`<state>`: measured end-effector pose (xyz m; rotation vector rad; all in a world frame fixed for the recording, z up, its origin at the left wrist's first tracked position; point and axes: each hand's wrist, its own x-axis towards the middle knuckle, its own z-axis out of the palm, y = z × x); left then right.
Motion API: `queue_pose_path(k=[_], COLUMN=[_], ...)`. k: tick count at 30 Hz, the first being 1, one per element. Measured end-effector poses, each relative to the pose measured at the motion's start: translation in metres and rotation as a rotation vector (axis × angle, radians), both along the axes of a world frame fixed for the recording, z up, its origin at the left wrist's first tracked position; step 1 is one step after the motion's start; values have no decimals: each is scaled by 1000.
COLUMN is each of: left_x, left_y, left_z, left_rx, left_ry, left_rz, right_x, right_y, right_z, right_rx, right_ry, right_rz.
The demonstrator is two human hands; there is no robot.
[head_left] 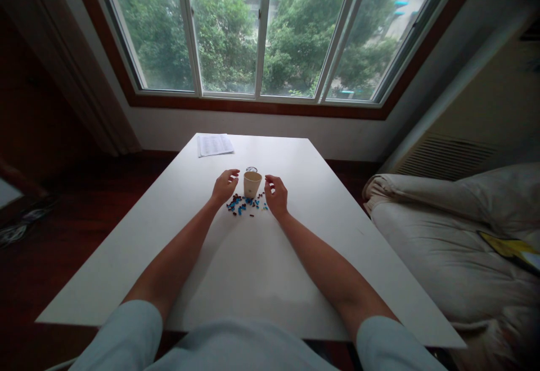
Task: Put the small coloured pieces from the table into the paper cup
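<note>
A cream-coloured paper cup (252, 185) stands upright on the white table (240, 270). Around its base lie several small blue and dark red pieces (239, 204), too small to name for certain. My left hand (225, 186) is just left of the cup, its fingers loosely bent and apart, with a gap to the cup. To the cup's right is my right hand (277, 194), thumb and fingers curved towards the cup without gripping it. Neither hand shows anything in it. What the cup holds cannot be made out.
Just behind the cup lies a thin dark loop (251, 169). Sheets of printed paper (215, 144) rest at the table's far left corner. A pale sofa (422, 236) stands right of the table, and a wide window (261, 34) is beyond it.
</note>
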<state>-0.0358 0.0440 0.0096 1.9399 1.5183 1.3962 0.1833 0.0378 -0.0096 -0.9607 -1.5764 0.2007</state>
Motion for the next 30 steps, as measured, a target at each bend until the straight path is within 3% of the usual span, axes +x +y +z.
queue_pose_path(k=[6, 15, 30], left_x=[6, 12, 25], left_y=[-2, -8, -18], left_z=[1, 4, 7], left_rx=[2, -136, -38], left_ry=[46, 102, 153], left_rz=[-20, -76, 25], right_x=[-1, -3, -1], right_y=[0, -3, 2], right_z=[-1, 0, -3], right_rx=[-21, -48, -78], right_ry=[-3, -2, 4], right_rz=[13, 43, 35])
